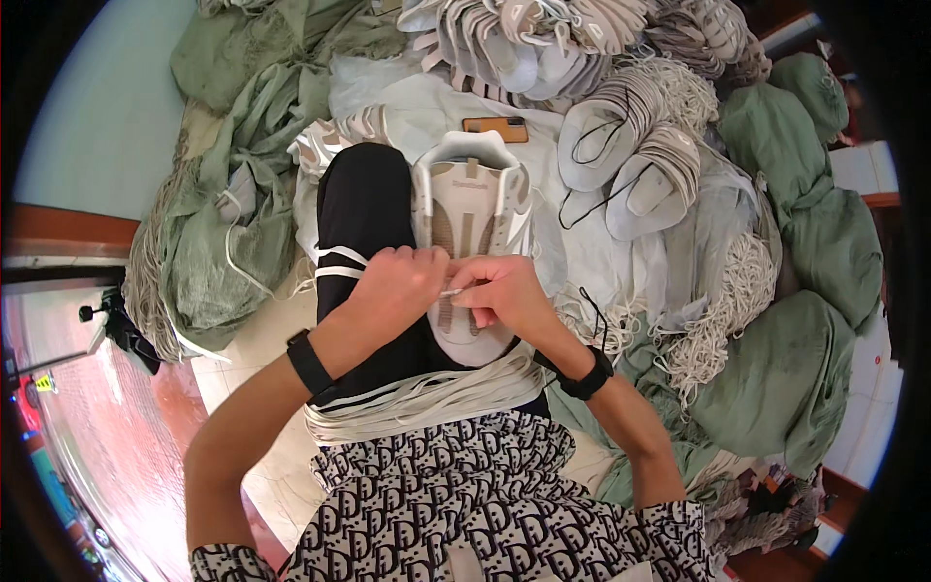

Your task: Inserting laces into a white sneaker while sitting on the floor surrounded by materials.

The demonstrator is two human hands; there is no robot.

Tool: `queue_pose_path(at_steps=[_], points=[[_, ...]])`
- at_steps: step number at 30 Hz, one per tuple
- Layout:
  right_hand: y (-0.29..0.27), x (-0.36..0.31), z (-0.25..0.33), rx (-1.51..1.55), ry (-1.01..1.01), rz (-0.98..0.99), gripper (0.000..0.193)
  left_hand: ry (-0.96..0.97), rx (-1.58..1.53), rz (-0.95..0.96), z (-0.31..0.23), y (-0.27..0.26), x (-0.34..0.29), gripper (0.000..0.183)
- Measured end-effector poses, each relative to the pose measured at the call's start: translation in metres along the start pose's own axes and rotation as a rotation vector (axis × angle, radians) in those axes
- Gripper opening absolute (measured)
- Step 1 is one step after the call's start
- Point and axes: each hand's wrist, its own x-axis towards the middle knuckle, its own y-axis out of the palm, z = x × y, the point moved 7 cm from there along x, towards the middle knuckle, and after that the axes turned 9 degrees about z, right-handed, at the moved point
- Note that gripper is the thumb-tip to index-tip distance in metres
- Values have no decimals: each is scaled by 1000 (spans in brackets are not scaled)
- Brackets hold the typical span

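Observation:
A beige and white shoe upper (467, 199) lies lengthwise over my lap, its padded collar pointing away and its rounded toe toward me. My left hand (400, 278) is closed in a fist at the left edge of the upper. Beside it, my right hand (502, 289) is closed in a pinch. A short bit of white shoelace (452, 292) shows between the two hands, and both grip it. Parts of the upper's eyelet rows are hidden under my fingers. A thick bundle of off-white laces (417, 407) lies across my lap below the toe.
Stacked shoe uppers (524, 48) are heaped at the far side, with more tied stacks (635, 155) to the right. Tangled laces (727, 310) lie beside green sacks (776, 378). An orange phone (496, 129) rests on white plastic sheeting. Another green sack (228, 223) is at left.

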Motion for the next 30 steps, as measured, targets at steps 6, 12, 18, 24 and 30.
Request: queue_pose_path(at_steps=[6, 12, 18, 24, 30], points=[[-43, -17, 1, 104, -198, -172, 8, -249, -557, 479, 39, 13, 26, 13], [-59, -21, -7, -221, -292, -276, 7, -192, -198, 551, 29, 15, 42, 13], [-58, -18, -6, -334, -406, -358, 8, -199, -137, 495, 25, 10, 45, 13], [-60, -17, -10, -349, -451, -452, 10, -345, -515, 167, 35, -2, 47, 14], [-36, -12, 1, -386, -512, -378, 8, -270, -106, 382, 52, 5, 44, 17]])
